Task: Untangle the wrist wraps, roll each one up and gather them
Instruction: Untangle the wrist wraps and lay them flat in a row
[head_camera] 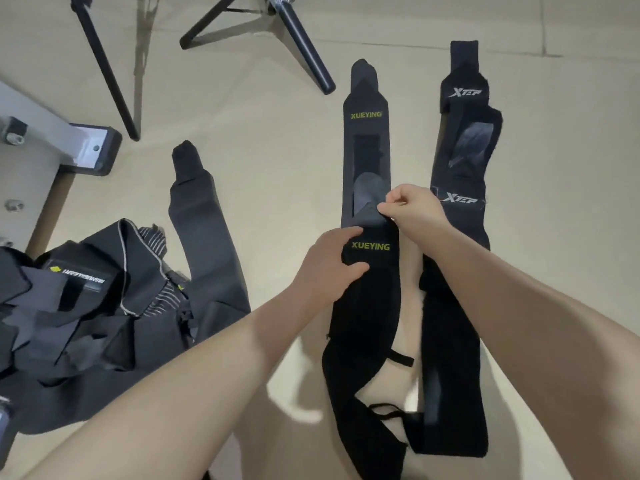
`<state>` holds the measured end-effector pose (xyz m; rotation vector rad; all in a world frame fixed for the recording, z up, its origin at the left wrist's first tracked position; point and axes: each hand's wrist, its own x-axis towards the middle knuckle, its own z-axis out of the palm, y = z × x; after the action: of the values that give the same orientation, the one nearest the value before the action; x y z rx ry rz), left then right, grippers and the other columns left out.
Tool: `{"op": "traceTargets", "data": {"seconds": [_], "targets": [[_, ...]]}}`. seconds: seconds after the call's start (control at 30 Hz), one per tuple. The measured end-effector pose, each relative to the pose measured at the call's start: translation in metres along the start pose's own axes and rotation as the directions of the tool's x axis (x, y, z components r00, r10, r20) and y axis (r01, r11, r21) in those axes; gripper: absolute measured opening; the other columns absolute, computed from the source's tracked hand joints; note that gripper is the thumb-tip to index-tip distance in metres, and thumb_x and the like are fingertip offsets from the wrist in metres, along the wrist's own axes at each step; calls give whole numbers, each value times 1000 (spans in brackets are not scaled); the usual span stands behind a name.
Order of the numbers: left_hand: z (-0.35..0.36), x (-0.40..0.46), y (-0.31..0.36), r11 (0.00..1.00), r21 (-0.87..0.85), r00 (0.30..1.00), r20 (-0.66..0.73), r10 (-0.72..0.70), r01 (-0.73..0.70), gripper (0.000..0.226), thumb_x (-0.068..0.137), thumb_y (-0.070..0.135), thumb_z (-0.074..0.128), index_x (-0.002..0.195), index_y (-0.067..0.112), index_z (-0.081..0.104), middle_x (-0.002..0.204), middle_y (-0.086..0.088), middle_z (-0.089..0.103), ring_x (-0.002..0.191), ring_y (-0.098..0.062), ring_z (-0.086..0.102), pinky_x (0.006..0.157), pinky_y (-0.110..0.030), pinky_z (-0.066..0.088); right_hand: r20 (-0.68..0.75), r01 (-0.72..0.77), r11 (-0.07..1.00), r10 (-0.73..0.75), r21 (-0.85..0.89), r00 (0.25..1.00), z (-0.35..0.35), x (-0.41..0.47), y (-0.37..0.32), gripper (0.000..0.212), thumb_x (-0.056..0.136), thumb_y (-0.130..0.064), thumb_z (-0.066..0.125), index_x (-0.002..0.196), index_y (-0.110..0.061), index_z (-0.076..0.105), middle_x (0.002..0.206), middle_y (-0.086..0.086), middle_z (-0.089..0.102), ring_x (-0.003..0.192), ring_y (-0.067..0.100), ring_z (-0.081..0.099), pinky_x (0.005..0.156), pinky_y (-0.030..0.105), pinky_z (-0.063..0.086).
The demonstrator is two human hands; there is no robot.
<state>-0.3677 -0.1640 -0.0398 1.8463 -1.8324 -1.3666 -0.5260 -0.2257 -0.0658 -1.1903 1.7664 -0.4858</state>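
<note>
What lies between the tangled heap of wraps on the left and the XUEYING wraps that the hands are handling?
In the head view, one plain dark wrap lies stretched on the floor between the heap and the XUEYING wraps, with bare floor beside it.

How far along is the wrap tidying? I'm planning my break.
Early. Done: XTEP wraps and one plain wrap lie straightened. In hand: left hand and right hand hold the XUEYING wraps. Left: the tangled pile, and nothing is rolled or gathered.
</note>
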Motion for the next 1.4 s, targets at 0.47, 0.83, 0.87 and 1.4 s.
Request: {"op": "traceTargets", "data": {"seconds": [0.47, 0.83, 0.87, 1.4], "targets": [[25, 16, -32, 903, 430, 992, 110, -60, 7, 62, 93, 9, 47, 149, 26, 23, 158, -10, -6, 123, -28, 47, 92, -26, 39, -89, 18, 929, -55, -371, 994, 26, 39, 16, 21, 91, -26, 59, 76, -15, 50, 87, 4, 53, 83, 21, 50, 70, 31, 38], [22, 19, -45, 564, 759, 939, 327, 105, -327, 99, 84, 71, 35, 150, 7, 0, 158, -10, -11, 146, -23, -6, 116, -37, -6, -22, 354, 625, -511, -695, 859, 50, 1, 38, 20, 81, -2, 60, 101, -4, 64, 112, 16, 59, 97, 34, 58, 70, 38, 43], [21, 22, -44, 540, 778, 942, 320, 97, -320, 103, 83, 70, 41, 149, 6, -5, 157, -10, -15, 146, -22, -9, 116, -36, -7, -25, 364, 637, -515, -679, 857, 51, -6, 47, 29, 79, -3, 64, 107, -2, 64, 122, 17, 58, 106, 36, 58, 77, 42, 47], [12, -48, -61, 940, 308, 989, 80, 127, -145, 36, 97, 24, 43, 131, 13, 49, 131, 0, 47, 116, -15, 47, 99, -25, 35, 95, -292, 931, 319, -218, 943, 53, -134, 36, 48, 97, -51, 35, 90, -9, 59, 87, 7, 65, 80, 21, 61, 71, 31, 46]]}}
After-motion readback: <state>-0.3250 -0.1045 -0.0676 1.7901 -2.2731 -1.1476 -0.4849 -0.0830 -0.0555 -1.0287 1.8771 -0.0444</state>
